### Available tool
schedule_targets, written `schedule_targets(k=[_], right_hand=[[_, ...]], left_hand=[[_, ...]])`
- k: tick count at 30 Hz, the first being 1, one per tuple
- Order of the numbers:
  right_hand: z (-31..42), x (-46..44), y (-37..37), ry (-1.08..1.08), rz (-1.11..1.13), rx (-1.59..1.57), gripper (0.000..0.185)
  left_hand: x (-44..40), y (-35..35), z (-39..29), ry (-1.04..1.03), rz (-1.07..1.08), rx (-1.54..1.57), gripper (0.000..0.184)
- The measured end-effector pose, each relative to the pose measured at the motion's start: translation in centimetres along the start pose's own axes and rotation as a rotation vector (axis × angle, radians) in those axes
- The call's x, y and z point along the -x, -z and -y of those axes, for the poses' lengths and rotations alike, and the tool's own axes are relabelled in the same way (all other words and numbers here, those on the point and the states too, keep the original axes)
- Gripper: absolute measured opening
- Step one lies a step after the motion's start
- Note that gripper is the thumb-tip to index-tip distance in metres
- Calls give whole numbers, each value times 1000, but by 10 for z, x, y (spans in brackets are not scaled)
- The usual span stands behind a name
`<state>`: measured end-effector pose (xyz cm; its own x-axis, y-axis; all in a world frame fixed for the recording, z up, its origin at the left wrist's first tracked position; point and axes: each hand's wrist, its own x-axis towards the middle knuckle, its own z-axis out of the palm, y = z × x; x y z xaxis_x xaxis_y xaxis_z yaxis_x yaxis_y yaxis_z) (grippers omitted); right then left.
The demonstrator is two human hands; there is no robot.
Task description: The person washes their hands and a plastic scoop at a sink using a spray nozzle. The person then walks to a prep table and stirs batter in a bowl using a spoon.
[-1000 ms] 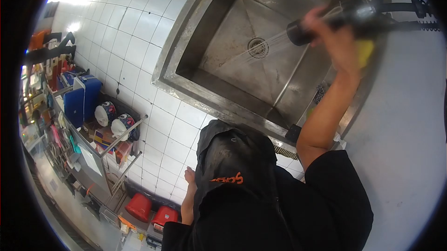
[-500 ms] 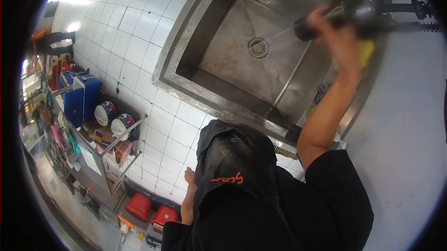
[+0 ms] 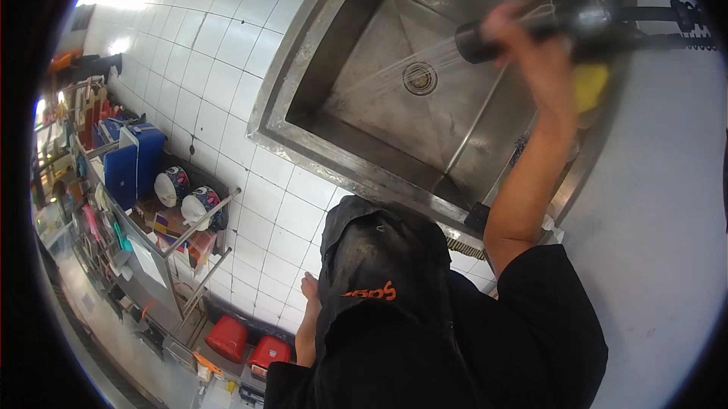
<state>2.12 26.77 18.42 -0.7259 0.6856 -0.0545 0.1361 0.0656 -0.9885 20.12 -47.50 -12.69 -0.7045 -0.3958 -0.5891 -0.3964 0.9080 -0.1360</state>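
My right hand, slightly blurred, is closed around a black spray head above the metal sink. Streams of water fan out from its nozzle, pass over the round drain and land on the sink floor left of it. No dishes show in the basin. My left hand hangs low beside my black apron with orange lettering, over the tiled floor. It is partly hidden by the apron, and its fingers are too small to make out.
Black hoses come in at the right. A yellow item sits behind my forearm. To the left stands a metal rack with blue boxes and patterned bowls; red containers are below it.
My right hand has moved the spray head a little to the left. The water now reaches beyond the drain, farther left across the sink floor. My left hand stays put.
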Motion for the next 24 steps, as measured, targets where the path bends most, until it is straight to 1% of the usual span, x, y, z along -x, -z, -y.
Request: schedule_targets(k=[4, 7, 10, 13, 15, 16, 18, 19, 22, 24], right_hand=[[-1, -1, -2, 20, 9, -18, 25], [-4, -4, 3, 20, -13, 35, 26], [-8, -5, 11, 4, -43, 124, 27], [-12, -5, 20, -17, -49, 221, 27], [-14, -6, 24, -26, -52, 264, 27], [-13, -5, 24, -32, -43, 263, 27], [-8, -2, 22, -43, -27, 259, 27], [-8, -2, 19, -24, -25, 197, 26], [-8, -2, 6, 15, -11, 36, 26], [-3, 0, -2, 19, 13, -39, 25]], left_hand=[[0, -6, 8, -97, -4, -83, 67], [-2, -7, 9, -82, 10, -70, 67], [1, -4, 0, 1, 17, -32, 67], [2, -6, 0, 8, -5, -30, 67], [0, -8, 7, -38, -9, -33, 66], [1, -6, 6, -61, -12, -35, 66], [2, -2, 1, 12, -3, 16, 66], [0, -3, 2, 48, 1, 42, 66], [-3, -1, 2, -50, 17, -21, 66], [-1, 1, -4, 16, 1, 16, 66]])
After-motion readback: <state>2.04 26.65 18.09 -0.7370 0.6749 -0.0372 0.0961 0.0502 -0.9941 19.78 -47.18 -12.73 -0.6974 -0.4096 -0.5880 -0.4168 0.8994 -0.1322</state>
